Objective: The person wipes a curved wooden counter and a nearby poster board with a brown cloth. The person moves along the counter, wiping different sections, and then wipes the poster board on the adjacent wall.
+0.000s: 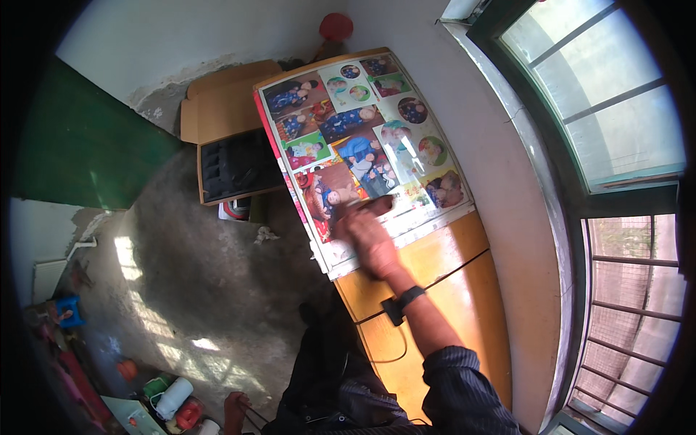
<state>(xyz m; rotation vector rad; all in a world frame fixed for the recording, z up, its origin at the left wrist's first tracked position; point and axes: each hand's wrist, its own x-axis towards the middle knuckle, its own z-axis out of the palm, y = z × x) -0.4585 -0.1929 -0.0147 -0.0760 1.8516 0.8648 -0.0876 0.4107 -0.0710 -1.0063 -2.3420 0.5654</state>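
My right hand (370, 239), blurred, lies over the near end of a tabletop covered with photo prints (348, 125) under a clear, glossy sheet. Its fingers are smeared by motion, so I cannot tell whether something is held under them. A dark band with a small black device (396, 311) is strapped to that wrist, and a thin cable runs from it. Low at the bottom edge is my left hand (236, 408), partly cut off, beside a thin dark cord (255, 416). Whether the fingers grip the cord is unclear.
A yellow wooden surface (435, 326) adjoins the photo-covered top. An open cardboard box (231, 103) with black foam stands left of it. A barred window (625, 304) lines the right wall. On the floor are a blue stool (68, 311) and a white jug (174, 398).
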